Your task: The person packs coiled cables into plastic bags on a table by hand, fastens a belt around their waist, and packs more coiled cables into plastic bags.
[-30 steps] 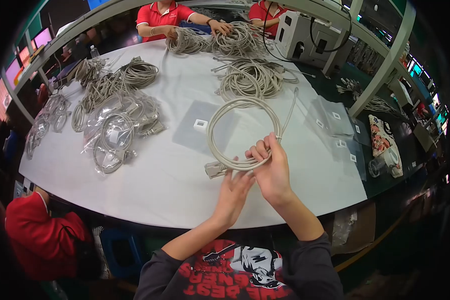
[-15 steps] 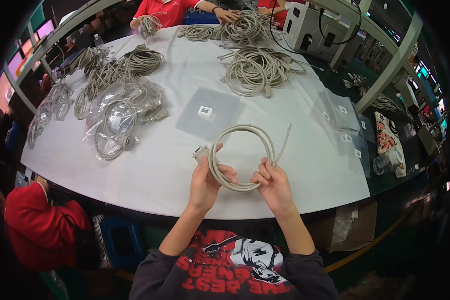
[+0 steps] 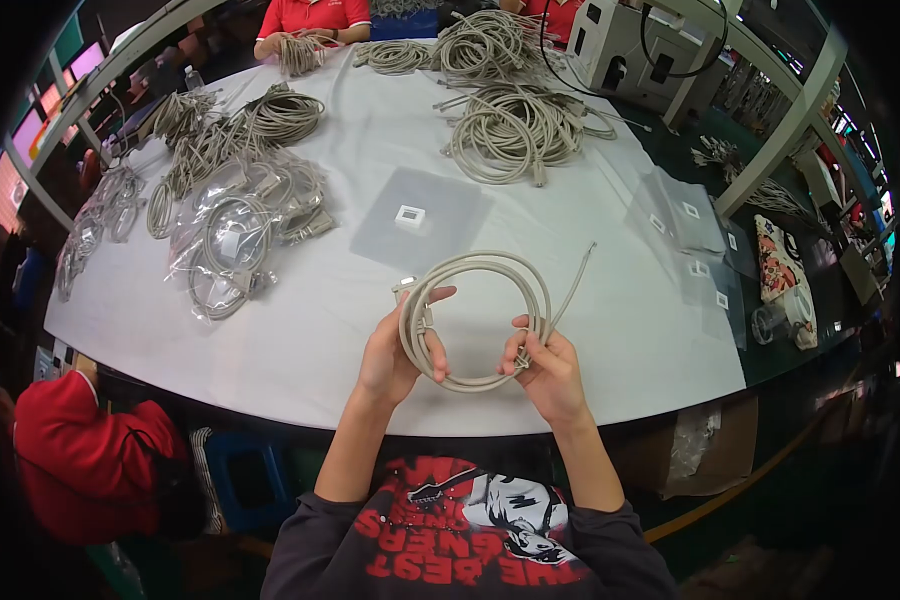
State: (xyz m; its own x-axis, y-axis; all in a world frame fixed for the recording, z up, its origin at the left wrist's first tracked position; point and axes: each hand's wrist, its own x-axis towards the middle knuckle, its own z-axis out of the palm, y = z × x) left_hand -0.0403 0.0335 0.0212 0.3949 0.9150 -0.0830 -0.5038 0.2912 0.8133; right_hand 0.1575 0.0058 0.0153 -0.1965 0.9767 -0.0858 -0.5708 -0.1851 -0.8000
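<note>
Over the near part of the broad, white-covered surface (image 3: 310, 370), as the head view shows, a round coil of beige, plastic-sheathed cable (image 3: 480, 384) is held up in the person's two hands, which stand apart on opposite sides of it. The left hand (image 3: 390, 355) is clamped on the ring at about nine o'clock, some of its fingers reaching inside. The right hand (image 3: 550, 372) grips it near four o'clock, fingers and thumb closed on the strands. Beside the left hand is a boxy beige connector (image 3: 406, 288), partly hidden; a thin free cable end (image 3: 578, 275) juts out toward two o'clock.

Reckoned from the coil's middle, a flat, translucent plastic bag (image 3: 440, 190) with a small white label (image 3: 410, 217) lies at eleven o'clock. Beige cables in clear plastic bags (image 3: 240, 240) are piled at ten o'clock, touching loose bundled beige cables (image 3: 285, 115) beyond them. A tangled heap of beige cables (image 3: 515, 135) sits just past twelve, and clear flat bags with white labels (image 3: 680, 215) lie at two. Far off at eleven o'clock, a co-worker in a red shirt (image 3: 315, 15) handles another cable bundle (image 3: 300, 52).
</note>
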